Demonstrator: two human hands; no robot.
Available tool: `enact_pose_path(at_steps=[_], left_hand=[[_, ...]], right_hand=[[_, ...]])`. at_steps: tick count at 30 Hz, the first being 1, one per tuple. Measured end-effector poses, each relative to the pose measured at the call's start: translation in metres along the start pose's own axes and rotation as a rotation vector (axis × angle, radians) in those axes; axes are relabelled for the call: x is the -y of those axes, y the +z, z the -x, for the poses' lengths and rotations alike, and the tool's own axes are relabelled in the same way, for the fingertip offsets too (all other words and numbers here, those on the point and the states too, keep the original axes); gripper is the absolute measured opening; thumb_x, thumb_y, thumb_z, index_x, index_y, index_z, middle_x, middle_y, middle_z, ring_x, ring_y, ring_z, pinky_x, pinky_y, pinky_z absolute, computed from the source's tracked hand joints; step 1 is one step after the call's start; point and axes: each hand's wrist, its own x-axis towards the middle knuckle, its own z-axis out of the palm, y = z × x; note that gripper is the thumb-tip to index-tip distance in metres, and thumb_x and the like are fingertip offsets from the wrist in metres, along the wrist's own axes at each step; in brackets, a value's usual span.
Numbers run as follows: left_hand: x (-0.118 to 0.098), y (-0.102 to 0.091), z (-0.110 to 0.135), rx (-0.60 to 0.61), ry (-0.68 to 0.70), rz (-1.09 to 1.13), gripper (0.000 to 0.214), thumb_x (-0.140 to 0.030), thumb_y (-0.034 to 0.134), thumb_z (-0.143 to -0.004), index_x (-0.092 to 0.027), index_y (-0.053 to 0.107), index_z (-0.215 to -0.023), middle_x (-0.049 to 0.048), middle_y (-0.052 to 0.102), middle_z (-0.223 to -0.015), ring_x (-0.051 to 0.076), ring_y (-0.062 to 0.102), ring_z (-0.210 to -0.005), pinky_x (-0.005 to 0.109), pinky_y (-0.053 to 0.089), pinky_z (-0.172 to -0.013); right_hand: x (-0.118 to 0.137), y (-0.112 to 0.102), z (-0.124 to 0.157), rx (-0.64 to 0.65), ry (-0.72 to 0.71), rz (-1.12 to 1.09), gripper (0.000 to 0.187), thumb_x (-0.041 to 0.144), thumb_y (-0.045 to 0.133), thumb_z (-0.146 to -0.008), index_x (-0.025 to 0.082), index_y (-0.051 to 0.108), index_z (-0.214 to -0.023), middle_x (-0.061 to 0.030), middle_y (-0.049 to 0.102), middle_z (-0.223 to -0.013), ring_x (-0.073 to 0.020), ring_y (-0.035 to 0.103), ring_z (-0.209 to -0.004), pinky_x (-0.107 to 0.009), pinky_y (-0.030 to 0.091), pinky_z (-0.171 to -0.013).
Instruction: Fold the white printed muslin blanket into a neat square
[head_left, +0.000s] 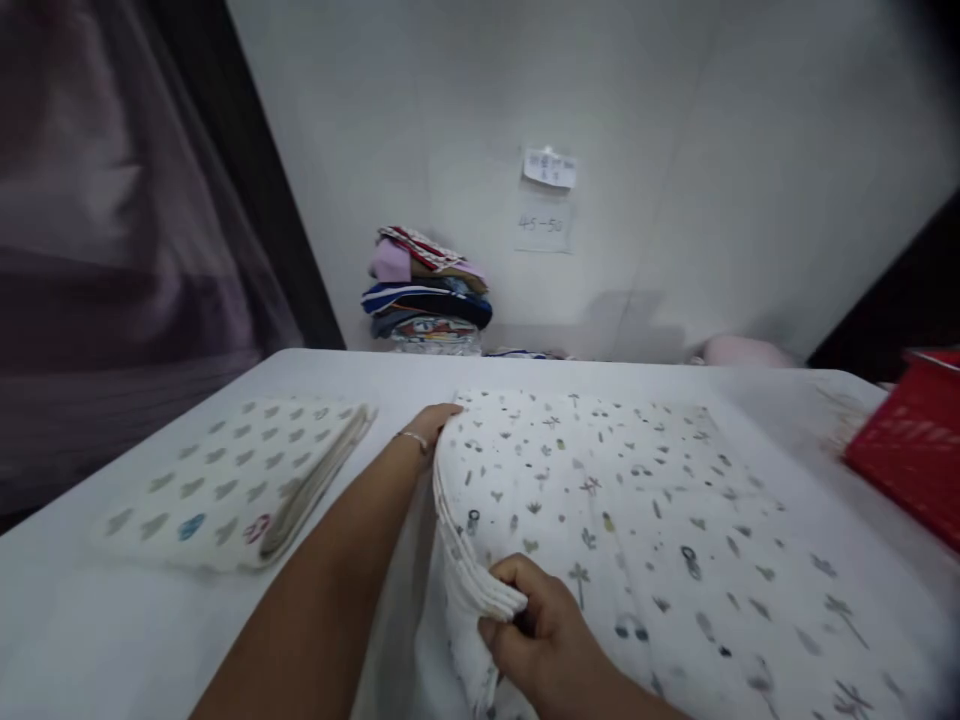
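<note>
A white cloth (pixel 637 500) printed with small palm trees, leaves and sunglasses lies spread in several layers on the white table. My right hand (pixel 544 635) is closed on the layered edge near its front left corner, thumb below and fingers above, and that edge is lifted off the table. At the far left corner, my left hand (pixel 433 422) grips the same cloth; part of its fingers is hidden by the fabric. Between both hands the left edge curves upward. Left of my left forearm lies a folded cream cloth (pixel 232 480) with grey hearts, plus one blue and one pink print.
The table (pixel 337 372) reaches toward a pale wall carrying two paper notes (pixel 550 168). Behind its far edge rises a stack of folded textiles (pixel 427 290). A red basket (pixel 911 450) stands at the right, and a greyish-purple drape (pixel 112 250) hangs at the left.
</note>
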Motion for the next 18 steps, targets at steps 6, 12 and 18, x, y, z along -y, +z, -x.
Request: enact_pose_path(at_steps=[6, 12, 18], left_hand=[[-0.045, 0.029, 0.011, 0.014, -0.062, 0.038, 0.007, -0.015, 0.065, -0.072, -0.014, 0.058, -0.073, 0.0031, 0.061, -0.058, 0.016, 0.059, -0.057, 0.027, 0.051, -0.06], [-0.106, 0.11, 0.036, 0.033, 0.096, 0.069, 0.007, -0.008, 0.058, -0.076, -0.013, 0.054, -0.08, -0.0011, 0.055, -0.061, 0.009, 0.055, -0.054, 0.019, 0.049, -0.059], [-0.124, 0.256, 0.062, 0.131, 0.184, -0.043, 0.015, -0.011, 0.061, -0.075, -0.012, 0.058, -0.09, -0.0008, 0.054, -0.061, 0.011, 0.056, -0.057, 0.021, 0.05, -0.057]], right_hand=[[0.009, -0.03, 0.025, -0.118, 0.007, -0.262, 0.019, 0.031, 0.066, -0.067, 0.022, 0.054, -0.077, 0.007, 0.049, -0.06, -0.0093, 0.045, -0.053, -0.021, 0.039, -0.052], [0.018, -0.091, 0.077, -0.275, -0.018, -0.358, 0.027, 0.039, 0.071, -0.069, 0.02, 0.056, -0.08, 0.0031, 0.054, -0.066, -0.0131, 0.051, -0.061, -0.026, 0.046, -0.058], [0.004, -0.163, 0.141, -0.562, -0.025, -0.467, 0.033, 0.041, 0.073, -0.066, 0.024, 0.061, -0.092, 0.0009, 0.057, -0.069, -0.0167, 0.054, -0.062, -0.029, 0.048, -0.056]])
